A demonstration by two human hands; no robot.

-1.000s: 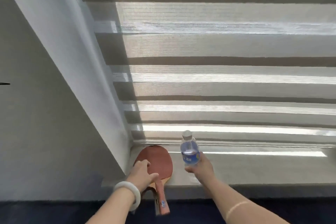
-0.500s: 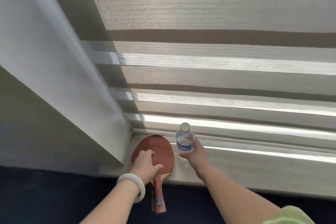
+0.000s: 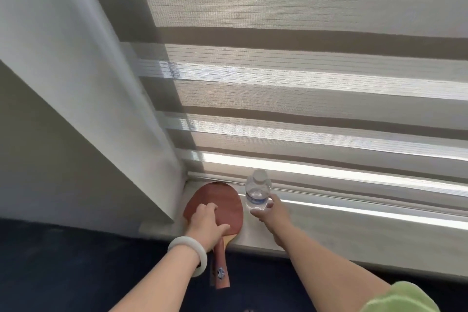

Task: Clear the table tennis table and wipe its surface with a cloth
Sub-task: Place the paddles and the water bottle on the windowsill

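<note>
Two things sat on the sill [image 3: 354, 233]: paddle [image 3: 228, 200] flat under the resting, ungripping left hand [image 3: 206, 223], handle overhanging toward the person; bottle [image 3: 257, 191] upright just right of it, the right hand [image 3: 272, 213] with fingers [image 3: 274, 199] curled round its base.

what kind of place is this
Likely an indoor games room: a striped blind hangs over a sill holding a bat and a bottle, with dark carpet below.
</note>
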